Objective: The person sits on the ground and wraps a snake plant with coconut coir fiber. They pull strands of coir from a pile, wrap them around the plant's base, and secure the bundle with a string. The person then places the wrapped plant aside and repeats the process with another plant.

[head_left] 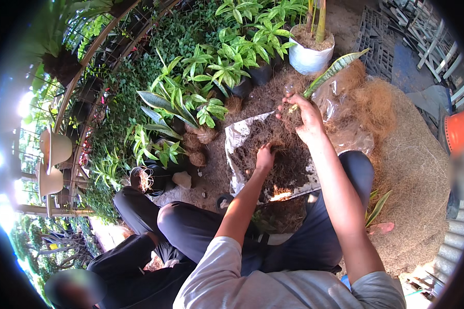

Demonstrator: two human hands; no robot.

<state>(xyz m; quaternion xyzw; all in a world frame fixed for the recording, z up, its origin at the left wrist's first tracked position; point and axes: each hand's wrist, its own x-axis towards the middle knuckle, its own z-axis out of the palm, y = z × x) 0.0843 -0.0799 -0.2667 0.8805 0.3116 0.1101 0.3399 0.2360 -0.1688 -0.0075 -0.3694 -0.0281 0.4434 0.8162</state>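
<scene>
My right hand is raised over the soil, closed round the base of a snake plant. The plant's pale-edged green leaf slants up to the right, and dark roots and soil hang at my fingers. Lower and to the left, my left hand reaches into a heap of dark, fibrous soil, its fingers curled on a clump of it. Under the heap lies a white sheet, showing at the left and lower edges. My fingertips on the left are partly hidden in the soil.
Snake plants with fibre-wrapped root balls stand at the left. A white-bagged potted plant is beyond. Brown coir fibre and clear plastic lie right, near an orange pot. Another person's dark-clothed legs are at lower left.
</scene>
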